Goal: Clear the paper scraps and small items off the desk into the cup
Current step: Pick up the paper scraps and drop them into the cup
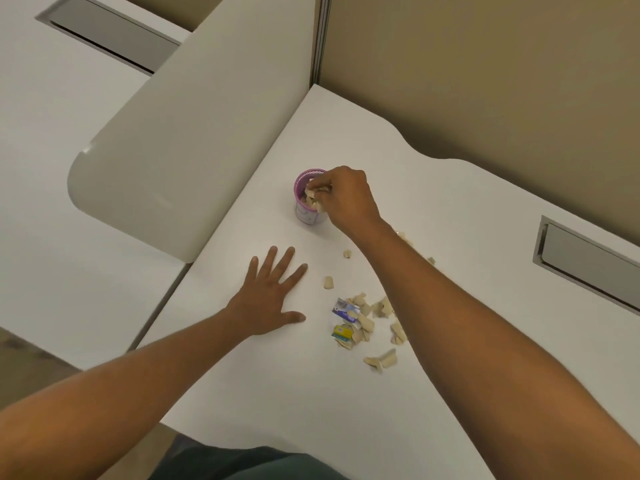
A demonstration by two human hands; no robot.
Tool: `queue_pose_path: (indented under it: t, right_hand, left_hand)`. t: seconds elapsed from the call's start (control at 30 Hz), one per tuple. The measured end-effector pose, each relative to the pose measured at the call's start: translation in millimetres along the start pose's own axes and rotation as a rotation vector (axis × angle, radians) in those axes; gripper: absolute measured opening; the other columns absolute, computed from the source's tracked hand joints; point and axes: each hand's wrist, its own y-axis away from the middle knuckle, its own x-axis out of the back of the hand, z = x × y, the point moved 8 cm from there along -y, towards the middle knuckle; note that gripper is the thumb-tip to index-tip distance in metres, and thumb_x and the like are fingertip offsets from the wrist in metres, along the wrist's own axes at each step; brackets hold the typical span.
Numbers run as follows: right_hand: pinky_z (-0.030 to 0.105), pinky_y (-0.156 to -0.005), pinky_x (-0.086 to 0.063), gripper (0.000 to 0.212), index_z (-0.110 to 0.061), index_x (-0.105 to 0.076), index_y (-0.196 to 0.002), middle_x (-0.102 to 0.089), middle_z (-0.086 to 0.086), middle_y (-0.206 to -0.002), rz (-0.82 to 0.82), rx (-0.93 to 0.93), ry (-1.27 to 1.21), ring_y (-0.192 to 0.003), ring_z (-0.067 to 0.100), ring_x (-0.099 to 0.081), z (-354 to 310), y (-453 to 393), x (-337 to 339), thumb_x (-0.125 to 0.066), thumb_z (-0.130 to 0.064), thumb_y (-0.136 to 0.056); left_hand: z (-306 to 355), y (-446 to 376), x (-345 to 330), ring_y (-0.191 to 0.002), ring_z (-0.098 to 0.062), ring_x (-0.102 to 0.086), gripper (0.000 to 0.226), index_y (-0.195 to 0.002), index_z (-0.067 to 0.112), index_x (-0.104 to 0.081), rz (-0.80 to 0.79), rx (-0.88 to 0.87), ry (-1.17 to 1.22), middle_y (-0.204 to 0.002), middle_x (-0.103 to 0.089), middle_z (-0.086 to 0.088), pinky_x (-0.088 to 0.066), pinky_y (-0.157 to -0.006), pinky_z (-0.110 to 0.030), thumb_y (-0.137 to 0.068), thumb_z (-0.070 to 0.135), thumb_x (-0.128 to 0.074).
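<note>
Right hand (346, 199) over the mouth of the small purple-rimmed cylindrical cup (309, 202), fingertips bunched, pinching a cluster of tan torn paper scraps (313, 197) at and just inside the rim. Left hand (272, 299) flat on the white laminate desk (277, 393), near and below-left of the cup, fingers spread, holding nothing.

Cup upright, long axis vertical, mouth open upward, standing close to the desk's left edge, where a rounded grey-white partition panel (180, 133) begins. Pale lower wall with faint purple markings, too blurred to read.

Loose tan scraps (367, 320) scattered below-right of the cup, partly under the right forearm; two single pieces closer to the cup, the rest in a pile farther off. Within that pile, a small blue and white printed wrapper (343, 308) and just below it a small yellow and green printed box (342, 331); print on both illegible.

Bare desk surface between cup and left hand, and a wide clear stretch toward the near edge below the pile. Beyond the cup, tan fabric partition wall (485, 81) along the far curved edge. Grey rectangular cable slot (588, 261) set into the desk, well to the right of the cup.
</note>
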Motion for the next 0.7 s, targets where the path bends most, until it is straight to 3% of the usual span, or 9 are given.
queue_pose_path:
  t: [0.17,0.3,0.43,0.6,0.63,0.7]
  right_hand:
    - [0.04,-0.087,-0.057,0.025,-0.012,-0.08,-0.1,-0.075,0.016,-0.106,-0.142,0.055,0.197,-0.103,0.033,-0.068,-7,-14,-20,-0.063,-0.005,-0.083]
    - [0.036,-0.087,-0.056,0.028,-0.018,-0.077,-0.111,-0.074,0.01,-0.111,-0.156,0.058,0.201,-0.104,0.029,-0.067,-10,-17,-18,-0.068,-0.013,-0.085]
    - [0.03,-0.101,-0.049,0.044,-0.022,-0.064,-0.135,-0.063,0.002,-0.139,-0.041,-0.026,-0.076,-0.124,0.02,-0.06,5,-13,6,-0.071,-0.021,-0.092]
    - [0.035,-0.093,-0.054,0.022,-0.015,-0.073,-0.11,-0.074,-0.001,-0.112,0.265,-0.14,-0.089,-0.103,0.018,-0.068,78,15,47,-0.053,-0.02,-0.103]
    - [0.037,-0.092,-0.054,0.024,-0.014,-0.072,-0.107,-0.074,0.001,-0.11,0.274,-0.192,-0.039,-0.102,0.021,-0.067,102,22,48,-0.049,-0.019,-0.104]
    - [0.04,-0.104,-0.048,0.03,-0.011,-0.066,-0.122,-0.067,0.009,-0.129,0.16,-0.302,0.081,-0.122,0.03,-0.06,153,38,35,-0.044,-0.024,-0.107]
  left_hand:
    - [1,-4,-3,-0.159,-0.039,0.024,0.106,-0.165,0.034,0.009,0.013,0.01,-0.009,-0.172,0.028,-0.006,0.002,-0.128,-0.065,-0.088,0.083,-0.045]
    - [1,-6,-4,-0.159,-0.04,0.023,0.108,-0.166,0.032,0.008,0.013,0.017,-0.006,-0.172,0.028,-0.007,0.002,-0.127,-0.066,-0.088,0.082,-0.048]
    - [3,-6,-2,-0.159,-0.042,0.022,0.109,-0.166,0.031,0.007,-0.011,0.027,-0.01,-0.172,0.027,-0.009,0.002,-0.127,-0.065,-0.088,0.08,-0.051]
    - [6,-9,3,-0.16,-0.042,0.019,0.109,-0.166,0.03,0.0,-0.025,0.065,0.0,-0.174,0.021,-0.009,0.0,-0.128,-0.064,-0.087,0.076,-0.059]
    - [6,-9,5,-0.16,-0.041,0.017,0.109,-0.166,0.03,-0.002,-0.023,0.077,0.0,-0.174,0.019,-0.009,-0.001,-0.128,-0.064,-0.086,0.075,-0.061]
    - [11,-10,8,-0.162,-0.039,0.01,0.107,-0.166,0.029,-0.008,-0.011,0.084,0.002,-0.175,0.012,-0.011,-0.007,-0.129,-0.061,-0.086,0.073,-0.063]
